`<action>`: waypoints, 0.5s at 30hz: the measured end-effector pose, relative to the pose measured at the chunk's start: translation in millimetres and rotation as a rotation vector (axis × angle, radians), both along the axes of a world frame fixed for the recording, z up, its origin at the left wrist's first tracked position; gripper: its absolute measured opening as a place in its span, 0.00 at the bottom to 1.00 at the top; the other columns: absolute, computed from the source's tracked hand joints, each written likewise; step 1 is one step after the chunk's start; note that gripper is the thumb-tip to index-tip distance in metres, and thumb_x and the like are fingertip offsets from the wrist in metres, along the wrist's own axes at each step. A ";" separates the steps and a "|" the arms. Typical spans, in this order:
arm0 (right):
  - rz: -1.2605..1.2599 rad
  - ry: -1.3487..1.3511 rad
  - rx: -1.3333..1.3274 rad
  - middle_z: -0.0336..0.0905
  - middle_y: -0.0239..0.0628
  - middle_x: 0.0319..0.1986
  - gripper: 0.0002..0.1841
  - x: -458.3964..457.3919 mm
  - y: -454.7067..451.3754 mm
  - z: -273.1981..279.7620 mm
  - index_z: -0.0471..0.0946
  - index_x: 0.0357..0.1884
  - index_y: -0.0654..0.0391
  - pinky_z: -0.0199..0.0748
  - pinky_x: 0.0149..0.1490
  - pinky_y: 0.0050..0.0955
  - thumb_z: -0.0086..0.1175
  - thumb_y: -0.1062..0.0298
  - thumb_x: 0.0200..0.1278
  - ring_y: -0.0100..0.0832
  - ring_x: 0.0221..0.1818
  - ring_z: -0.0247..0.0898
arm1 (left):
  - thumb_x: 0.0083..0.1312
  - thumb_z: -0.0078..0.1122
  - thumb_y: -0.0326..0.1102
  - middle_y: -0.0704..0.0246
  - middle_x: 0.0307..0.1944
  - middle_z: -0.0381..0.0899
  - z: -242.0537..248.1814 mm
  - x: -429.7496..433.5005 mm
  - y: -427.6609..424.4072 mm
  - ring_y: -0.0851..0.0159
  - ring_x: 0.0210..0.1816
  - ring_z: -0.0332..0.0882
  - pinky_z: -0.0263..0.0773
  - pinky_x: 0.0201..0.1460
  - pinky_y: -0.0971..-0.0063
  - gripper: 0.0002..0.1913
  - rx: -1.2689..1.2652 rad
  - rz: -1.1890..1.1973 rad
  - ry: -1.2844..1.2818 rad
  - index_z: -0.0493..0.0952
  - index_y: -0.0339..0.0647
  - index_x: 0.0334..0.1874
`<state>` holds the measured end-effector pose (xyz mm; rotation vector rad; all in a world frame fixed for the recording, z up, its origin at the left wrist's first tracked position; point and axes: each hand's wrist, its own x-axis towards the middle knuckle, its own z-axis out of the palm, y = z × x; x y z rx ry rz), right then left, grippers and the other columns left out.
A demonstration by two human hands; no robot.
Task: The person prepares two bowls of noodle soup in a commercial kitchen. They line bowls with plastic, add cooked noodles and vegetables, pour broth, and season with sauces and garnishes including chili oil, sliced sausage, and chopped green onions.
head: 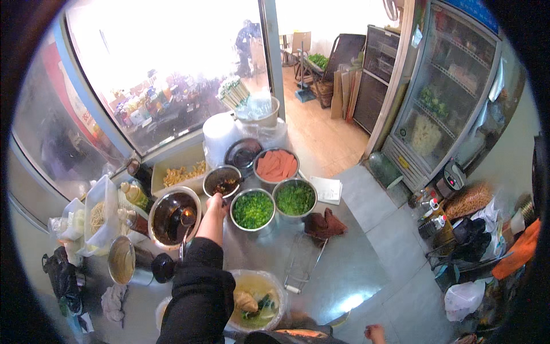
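Observation:
My left hand (pixel 217 207), in a black sleeve, reaches to the near rim of a small steel pot (pixel 207 175) with dark chopped topping (pixel 226 186) in it. Whether the fingers grip a utensil or the rim is hidden. Under my left forearm, a plastic-lined bowl (pixel 281 296) holds broth, greens and a brown lump (pixel 246 302). A ladle (pixel 187 218) rests in the steel basin of dark sauce (pixel 172 202) left of the hand. Steel pots of chopped scallion (pixel 252 209) and chopped green herbs (pixel 295 199) stand to its right. My right hand (pixel 375 333) is low at the bottom edge, fingers curled, its grip unclear.
Sliced pink meat (pixel 276 165) fills another pot. A brown cloth (pixel 325 224), wire rack (pixel 303 262) and paper pad (pixel 326 190) lie on the steel table (pixel 348 253). At left are a steel pot of pale paste (pixel 122 260) and bottles (pixel 134 193). A glass-door fridge (pixel 442 94) stands right.

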<state>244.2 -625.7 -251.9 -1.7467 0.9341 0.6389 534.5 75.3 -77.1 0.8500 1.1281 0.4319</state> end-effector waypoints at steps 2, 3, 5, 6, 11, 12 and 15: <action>0.043 0.021 0.042 0.72 0.43 0.13 0.08 -5.2 -17.1 -24.3 0.74 0.24 0.68 0.66 0.17 0.30 0.51 0.72 0.54 0.32 0.12 0.68 | 0.59 0.46 0.27 0.62 0.33 0.70 5.5 -4.8 3.6 0.61 0.32 0.73 0.78 0.33 0.59 0.09 0.068 -0.063 -0.056 0.68 0.34 0.42; 0.053 0.028 0.095 0.72 0.43 0.14 0.09 -4.7 -30.2 -38.2 0.74 0.24 0.68 0.67 0.17 0.31 0.51 0.72 0.54 0.32 0.13 0.69 | 0.61 0.44 0.27 0.60 0.34 0.71 13.5 -9.5 2.6 0.60 0.33 0.74 0.78 0.33 0.61 0.10 0.076 -0.118 -0.100 0.67 0.33 0.43; 0.058 0.014 0.084 0.73 0.42 0.15 0.09 -10.5 -37.6 -29.8 0.76 0.25 0.68 0.68 0.18 0.30 0.52 0.71 0.54 0.32 0.14 0.69 | 0.61 0.45 0.28 0.61 0.33 0.70 46.1 -8.6 -17.9 0.60 0.32 0.73 0.79 0.35 0.62 0.09 0.137 -0.147 -0.193 0.66 0.32 0.43; 0.082 -0.001 0.031 0.74 0.43 0.15 0.09 5.4 -31.2 -5.1 0.76 0.25 0.68 0.69 0.19 0.29 0.52 0.70 0.53 0.31 0.14 0.69 | 0.61 0.46 0.29 0.61 0.34 0.70 80.0 -22.0 -38.3 0.61 0.33 0.73 0.79 0.36 0.63 0.09 0.212 -0.144 -0.238 0.66 0.32 0.42; 0.208 -0.219 -0.158 0.73 0.39 0.14 0.10 73.7 -12.5 86.5 0.76 0.22 0.64 0.66 0.19 0.28 0.55 0.67 0.52 0.29 0.14 0.69 | 0.60 0.50 0.29 0.62 0.38 0.73 165.6 -68.6 -84.8 0.64 0.36 0.74 0.78 0.42 0.68 0.11 0.350 -0.332 -0.406 0.66 0.33 0.44; 0.260 -0.251 -0.271 0.72 0.37 0.13 0.11 75.8 -27.2 86.0 0.76 0.20 0.62 0.65 0.20 0.28 0.55 0.64 0.53 0.29 0.14 0.68 | 0.60 0.50 0.30 0.62 0.40 0.75 172.4 -69.9 -98.5 0.64 0.39 0.76 0.78 0.42 0.68 0.13 0.317 -0.434 -0.437 0.67 0.33 0.46; 0.177 -0.386 -0.077 0.73 0.30 0.16 0.16 91.6 8.8 149.5 0.76 0.22 0.58 0.64 0.24 0.22 0.54 0.56 0.57 0.23 0.17 0.66 | 0.62 0.48 0.29 0.60 0.48 0.73 192.0 -88.6 -145.3 0.60 0.43 0.76 0.77 0.45 0.62 0.14 0.219 -0.580 -0.499 0.66 0.35 0.50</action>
